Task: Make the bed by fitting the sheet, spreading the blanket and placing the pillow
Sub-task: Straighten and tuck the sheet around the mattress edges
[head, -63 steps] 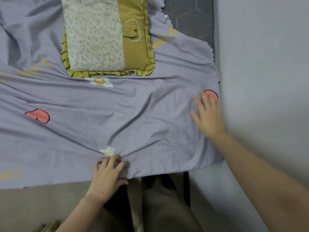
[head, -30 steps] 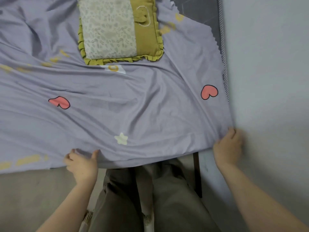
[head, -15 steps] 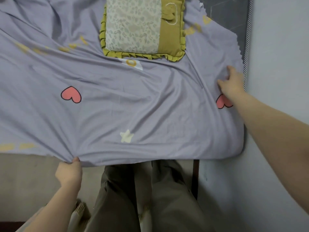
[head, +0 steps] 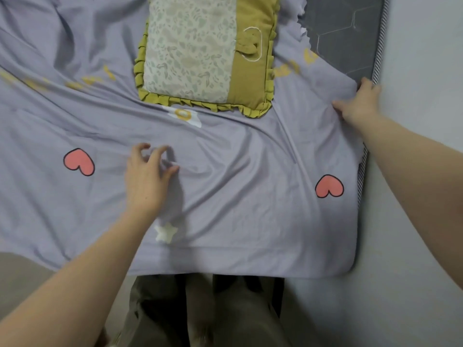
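A lilac sheet [head: 238,186] printed with pink hearts and a star covers the bed, creased across the middle. A pillow [head: 205,53] with an olive frill and a pale leaf panel lies on it at the top centre. My left hand [head: 147,176] rests on the sheet's middle, its fingers spread and bent at the tips against the fabric. My right hand [head: 358,103] grips the sheet's right edge beside the wall, just below the bare dark grey mattress [head: 345,33]. Its fingertips are hidden behind the fabric.
A pale wall [head: 426,71] runs right along the bed's right side. The mattress's striped side [head: 362,176] shows between sheet and wall. My legs in dark trousers [head: 208,311] stand at the bed's near edge, on a grey floor [head: 22,276].
My left hand has let go of the sheet's near edge and moved up onto its middle. My right hand has moved farther up the right edge, toward the uncovered mattress corner.
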Demonstrator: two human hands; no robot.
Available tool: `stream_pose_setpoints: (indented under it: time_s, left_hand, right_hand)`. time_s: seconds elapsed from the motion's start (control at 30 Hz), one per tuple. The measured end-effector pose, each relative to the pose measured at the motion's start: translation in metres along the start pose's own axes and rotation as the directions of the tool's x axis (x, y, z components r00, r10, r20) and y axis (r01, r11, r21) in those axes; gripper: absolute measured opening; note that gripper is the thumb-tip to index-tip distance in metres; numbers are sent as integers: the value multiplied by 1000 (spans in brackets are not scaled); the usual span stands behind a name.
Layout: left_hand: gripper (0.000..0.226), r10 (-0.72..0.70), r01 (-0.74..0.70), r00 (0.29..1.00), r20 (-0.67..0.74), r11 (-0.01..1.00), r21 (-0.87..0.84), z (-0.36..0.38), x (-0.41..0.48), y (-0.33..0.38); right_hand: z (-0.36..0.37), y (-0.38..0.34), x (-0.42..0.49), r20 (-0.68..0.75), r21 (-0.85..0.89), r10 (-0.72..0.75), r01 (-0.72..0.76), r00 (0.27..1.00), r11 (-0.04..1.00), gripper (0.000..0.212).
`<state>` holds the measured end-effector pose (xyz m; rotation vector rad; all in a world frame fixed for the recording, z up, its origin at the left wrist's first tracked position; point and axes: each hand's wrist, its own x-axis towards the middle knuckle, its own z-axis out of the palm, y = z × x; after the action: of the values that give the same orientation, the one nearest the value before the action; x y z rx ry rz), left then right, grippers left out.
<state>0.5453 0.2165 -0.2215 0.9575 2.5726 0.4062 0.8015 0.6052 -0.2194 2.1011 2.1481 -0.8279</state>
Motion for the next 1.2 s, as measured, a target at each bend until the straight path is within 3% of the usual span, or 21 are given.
stream_pose_setpoints:
  time_s: [0.1, 0.2, 0.27, 0.33, 0.47, 0.57, 0.63, 0.73, 0.77, 0.83, 0.9, 0.93, 0.97, 1.0, 1.07, 1.1, 1.13, 1.2]
  left_hand:
    - [31, 56, -64, 996, 72, 993, 101, 9, 46, 17]
    - [21, 152, -183, 980, 128, 943, 280, 8, 68, 23]
    - [22, 174, -192, 981, 84, 923, 332, 4, 76, 22]
    - [23, 116, -110, 993, 3, 929, 354, -1, 77, 19]
    - [19, -135, 150, 988, -78, 960, 235, -3, 74, 16]
    - [23, -237, 240, 970, -62, 969, 64, -2, 72, 16]
    - [26, -231, 231, 971, -65, 973, -10, -2, 65, 18]
    - [35, -62, 66, 991, -119, 997, 29, -1, 37, 18]
    - [41, 26, -21, 995, -95, 998, 56, 1, 23, 18]
    - [55, 209, -217, 976, 66, 966, 139, 7, -9, 16]
    - [69, 281, -350, 906, 317, 917, 189, 15, -38, 7]
    - [75, 266, -375, 874, 407, 902, 214, 19, -52, -1]
    - [79, 231, -373, 858, 459, 894, 247, 19, -68, -11]
    - [82, 175, -341, 859, 481, 896, 284, 19, -81, -21]
    - [88, 29, -210, 883, 468, 917, 340, 19, -102, -38]
    - [91, -35, -144, 890, 455, 925, 353, 16, -114, -46]
    - [93, -99, -75, 891, 444, 931, 358, 14, -125, -54]
    - [93, -226, 90, 890, 396, 938, 334, 10, -144, -67]
  right_hand:
    - [1, -4, 13, -7, 16, -58, 58, 998, 998, 58]
    - [-7, -3, 24, -86, -141, -188, 175, 978, 974, 31]
    - [-14, -4, 29, -179, -246, -231, 184, 956, 952, 21]
    - [-14, -4, 32, -203, -346, -277, 196, 939, 917, 14]
    - [-9, -1, 34, -245, -417, -200, 83, 949, 905, 25]
    - [-7, 1, 35, -278, -447, -181, 40, 944, 894, 34]
    - [-4, 1, 30, -304, -443, -166, 15, 938, 896, 38]
    - [3, 3, 7, -331, -431, -164, 6, 929, 903, 47]
    - [9, 6, -8, -309, -464, -246, 81, 919, 882, 52]
    - [28, 16, -50, -119, -475, -524, 415, 844, 776, 59]
    - [52, 38, -100, 215, -389, -755, 763, 620, 516, 60]
    - [61, 56, -122, 353, -371, -775, 839, 524, 399, 59]
    - [66, 78, -143, 420, -391, -745, 844, 518, 366, 59]
    - [67, 100, -159, 398, -435, -684, 782, 611, 446, 58]
    - [65, 135, -183, 142, -459, -425, 439, 894, 772, 59]
    - [62, 146, -198, 12, -419, -282, 260, 959, 870, 60]
    - [60, 153, -212, -72, -373, -199, 159, 977, 914, 61]
    - [59, 158, -239, -150, -279, -107, 61, 983, 958, 60]
